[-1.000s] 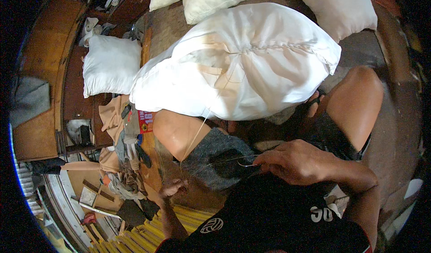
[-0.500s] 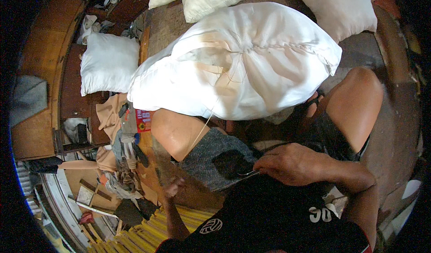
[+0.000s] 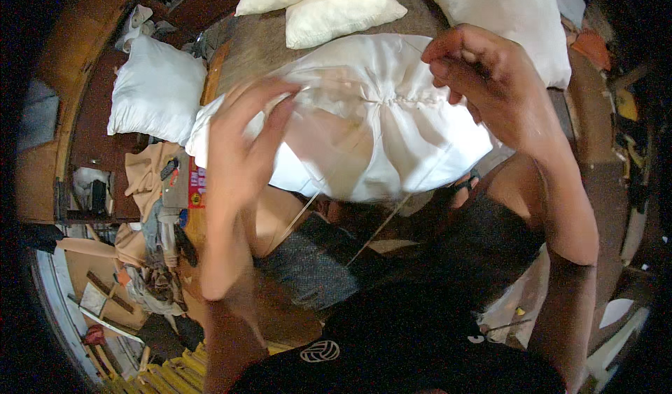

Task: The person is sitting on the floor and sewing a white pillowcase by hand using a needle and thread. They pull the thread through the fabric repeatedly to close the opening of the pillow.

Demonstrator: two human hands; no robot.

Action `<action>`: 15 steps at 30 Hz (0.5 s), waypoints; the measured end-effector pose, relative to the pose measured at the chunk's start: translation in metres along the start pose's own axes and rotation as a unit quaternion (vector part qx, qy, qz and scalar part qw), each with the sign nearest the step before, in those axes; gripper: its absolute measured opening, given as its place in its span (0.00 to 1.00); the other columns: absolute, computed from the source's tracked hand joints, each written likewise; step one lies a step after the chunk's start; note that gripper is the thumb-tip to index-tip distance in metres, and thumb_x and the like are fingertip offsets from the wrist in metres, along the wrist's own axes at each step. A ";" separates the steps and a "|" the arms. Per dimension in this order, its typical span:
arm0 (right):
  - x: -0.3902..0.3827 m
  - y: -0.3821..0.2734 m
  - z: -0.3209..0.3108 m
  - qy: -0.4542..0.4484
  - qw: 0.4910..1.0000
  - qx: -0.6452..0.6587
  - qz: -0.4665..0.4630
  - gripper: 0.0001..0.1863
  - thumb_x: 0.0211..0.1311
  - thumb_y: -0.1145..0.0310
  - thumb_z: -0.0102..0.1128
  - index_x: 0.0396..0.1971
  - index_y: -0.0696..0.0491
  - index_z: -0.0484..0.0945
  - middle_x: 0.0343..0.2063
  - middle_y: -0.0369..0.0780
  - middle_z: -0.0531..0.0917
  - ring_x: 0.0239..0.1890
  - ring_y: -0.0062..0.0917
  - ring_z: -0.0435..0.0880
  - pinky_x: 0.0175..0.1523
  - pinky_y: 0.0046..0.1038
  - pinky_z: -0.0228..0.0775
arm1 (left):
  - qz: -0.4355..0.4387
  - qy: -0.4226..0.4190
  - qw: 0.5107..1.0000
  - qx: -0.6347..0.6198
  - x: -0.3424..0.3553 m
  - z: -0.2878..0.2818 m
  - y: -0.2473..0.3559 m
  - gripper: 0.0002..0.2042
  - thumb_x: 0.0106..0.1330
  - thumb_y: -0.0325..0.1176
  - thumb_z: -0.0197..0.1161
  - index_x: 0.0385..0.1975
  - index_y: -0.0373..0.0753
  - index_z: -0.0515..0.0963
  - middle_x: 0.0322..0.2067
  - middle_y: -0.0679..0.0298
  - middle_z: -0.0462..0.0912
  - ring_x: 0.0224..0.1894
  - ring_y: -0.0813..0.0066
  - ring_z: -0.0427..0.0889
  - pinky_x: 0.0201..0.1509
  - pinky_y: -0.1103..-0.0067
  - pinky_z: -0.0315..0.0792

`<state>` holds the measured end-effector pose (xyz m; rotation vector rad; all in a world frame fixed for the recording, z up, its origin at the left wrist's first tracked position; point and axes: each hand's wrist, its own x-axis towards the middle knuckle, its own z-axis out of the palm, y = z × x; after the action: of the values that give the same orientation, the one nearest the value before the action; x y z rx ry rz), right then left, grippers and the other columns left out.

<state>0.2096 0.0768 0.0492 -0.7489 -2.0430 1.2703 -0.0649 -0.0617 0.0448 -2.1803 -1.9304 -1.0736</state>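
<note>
A big stuffed white pillow (image 3: 413, 163) rests in front of me across my crossed legs, its fabric gathered along a puckered seam. Over its far right part, my right hand (image 3: 490, 86) is raised with thumb and forefinger pinched. A thin needle (image 3: 414, 45) seems to stick out of that pinch, though it is hard to make out. My left hand (image 3: 248, 131), smeared by motion, hovers above the pillow's left side with fingers apart. Pale thread (image 3: 381, 227) runs from the pillow down toward my lap, and another strand (image 3: 297, 219) hangs over my left thigh.
Two small cream pillows (image 3: 343, 16) lie beyond the big one, with a larger white pillow (image 3: 504, 16) at the far right. Another white pillow (image 3: 157, 89) is by the wooden cabinet on the left. Cloths and clutter (image 3: 157, 233) spread below it.
My right hand has risen from my lap to above the pillow's far right side. My left hand has come up from low left to over the pillow. The view has shifted slightly.
</note>
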 end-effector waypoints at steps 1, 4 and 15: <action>0.009 0.014 -0.002 0.008 1.000 0.015 0.011 0.09 0.70 0.72 0.61 0.46 0.58 0.81 0.32 0.36 0.84 0.33 0.18 0.80 0.39 0.25 0.76 | 0.066 -0.044 0.997 0.007 0.030 0.014 -0.005 0.11 0.69 0.28 0.62 0.48 0.34 0.83 0.46 0.52 0.86 0.51 0.55 0.84 0.58 0.69 0.75; 0.011 0.050 0.009 0.040 0.999 -0.003 0.014 0.12 0.70 0.71 0.63 0.50 0.57 0.83 0.34 0.36 0.86 0.34 0.18 0.81 0.42 0.25 0.77 | 0.154 -0.134 0.979 -0.013 0.079 0.058 -0.030 0.12 0.69 0.32 0.61 0.47 0.35 0.84 0.48 0.52 0.86 0.54 0.52 0.82 0.61 0.66 0.74; -0.019 0.050 0.043 0.070 0.990 -0.083 -0.091 0.10 0.64 0.82 0.64 0.44 0.60 0.85 0.39 0.46 0.86 0.39 0.33 0.86 0.44 0.28 0.78 | 0.059 -0.137 0.988 -0.029 0.059 0.085 -0.035 0.11 0.69 0.34 0.64 0.44 0.36 0.86 0.44 0.54 0.86 0.51 0.53 0.83 0.59 0.64 0.74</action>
<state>0.1971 0.0570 -0.0157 -0.6866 -2.0669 0.9304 -0.0576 0.0356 -0.0039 -2.5547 -1.8577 -0.8623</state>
